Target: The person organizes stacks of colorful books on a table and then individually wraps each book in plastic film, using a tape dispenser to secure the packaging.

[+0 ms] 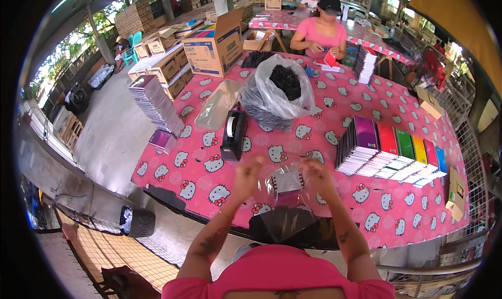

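Between my hands, near the table's front edge, lies a small bundle of spiral notebooks (288, 183) inside a clear plastic bag (280, 215). The bag's loose lower part hangs over the edge toward me. My left hand (248, 176) is closed at the plastic's left side, its fingers slightly blurred. On the other side my right hand (317, 175) is closed with its fingertips pinching the plastic. A black tape dispenser (233, 136) with a white roll stands just beyond my left hand. Stacked notebooks (366, 150) with coloured covers stand in a row to the right.
A large clear bag (277, 92) full of black strips sits mid-table, next to a flat plastic sleeve stack (215, 104). A tall notebook stack (157, 106) stands at the left edge. An open carton (214, 49) is behind. Across the table a co-worker (320, 32) handles a red notebook.
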Available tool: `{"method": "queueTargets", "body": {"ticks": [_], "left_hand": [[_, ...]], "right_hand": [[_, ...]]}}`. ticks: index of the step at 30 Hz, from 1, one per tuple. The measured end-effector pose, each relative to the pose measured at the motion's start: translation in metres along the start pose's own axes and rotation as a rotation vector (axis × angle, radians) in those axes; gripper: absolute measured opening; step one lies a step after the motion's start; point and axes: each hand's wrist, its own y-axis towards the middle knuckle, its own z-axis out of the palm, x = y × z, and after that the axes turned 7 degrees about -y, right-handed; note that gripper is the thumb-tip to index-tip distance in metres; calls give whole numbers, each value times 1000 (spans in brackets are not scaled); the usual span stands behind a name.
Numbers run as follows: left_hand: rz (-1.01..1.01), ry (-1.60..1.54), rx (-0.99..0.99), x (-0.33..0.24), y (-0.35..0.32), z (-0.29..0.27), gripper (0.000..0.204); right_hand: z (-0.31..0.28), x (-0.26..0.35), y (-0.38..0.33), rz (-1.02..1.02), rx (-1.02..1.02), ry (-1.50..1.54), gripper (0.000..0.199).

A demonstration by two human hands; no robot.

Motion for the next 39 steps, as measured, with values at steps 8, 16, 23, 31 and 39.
{"method": "queueTargets", "body": {"ticks": [8, 16, 23, 31, 39], "left_hand": [[-602, 37, -150, 86, 82, -109, 28], [-228, -263, -313, 127, 37, -104, 17], [44, 249, 267, 47, 27, -87, 18], [88, -79, 698, -33, 23, -26, 32], [403, 78, 643, -36, 38, -15, 22]], "right_hand": [[47, 111, -5, -318, 67, -925, 27], [66, 106, -8, -127, 241, -1018, 30], [71, 97, -14, -159, 165, -1033, 32], [62, 106, -3, -212, 247, -942, 40], [-15, 39, -22, 11, 81, -512, 59]]}}
